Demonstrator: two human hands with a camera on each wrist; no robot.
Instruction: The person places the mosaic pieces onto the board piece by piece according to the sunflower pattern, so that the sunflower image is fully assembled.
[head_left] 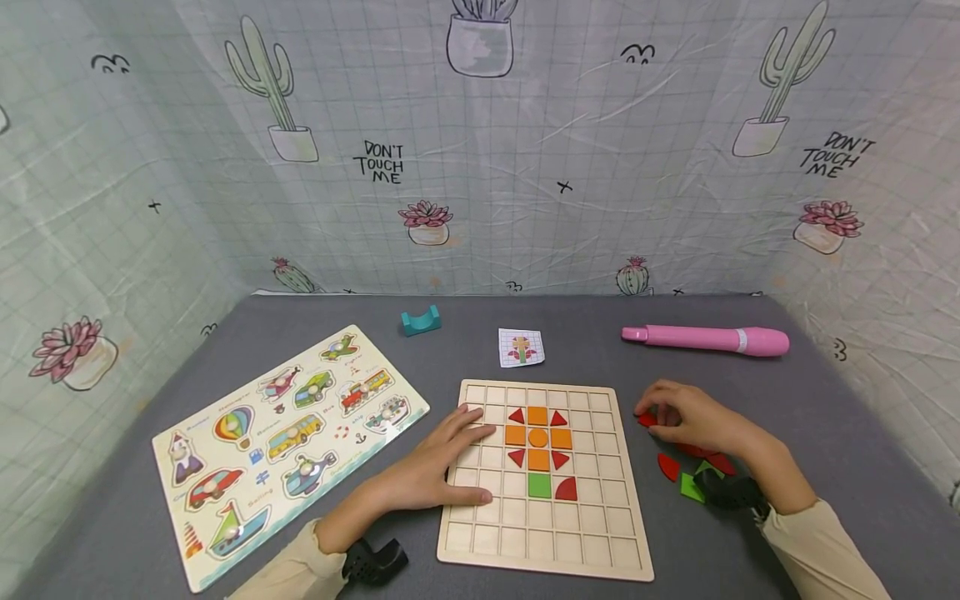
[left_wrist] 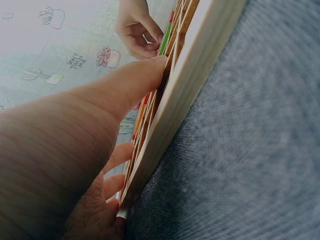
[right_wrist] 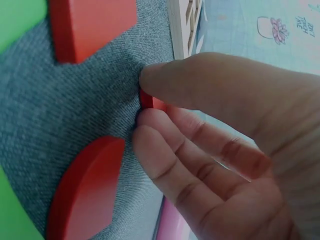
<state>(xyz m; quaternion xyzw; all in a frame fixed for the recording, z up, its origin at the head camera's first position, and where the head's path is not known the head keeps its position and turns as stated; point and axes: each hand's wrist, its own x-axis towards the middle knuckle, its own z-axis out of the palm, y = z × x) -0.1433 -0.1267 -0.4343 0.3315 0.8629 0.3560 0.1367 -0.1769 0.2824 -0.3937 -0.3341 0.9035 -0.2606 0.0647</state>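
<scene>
A wooden grid board lies flat, carrying orange squares around an orange circle, small red triangles, a green square and a red quarter-circle. My left hand rests on the board's left side, fingers spread and thumb on the grid. Right of the board, my right hand pinches a small red piece between thumb and fingers, low at the tabletop; the fingers hide most of its shape. Beside that hand lie loose red pieces and green pieces, partly covered by the wrist.
At left lies a vehicle picture puzzle board. Behind the grid board are a small pattern card, a teal curved block and a pink wand-like object. A printed cloth hangs around the grey table.
</scene>
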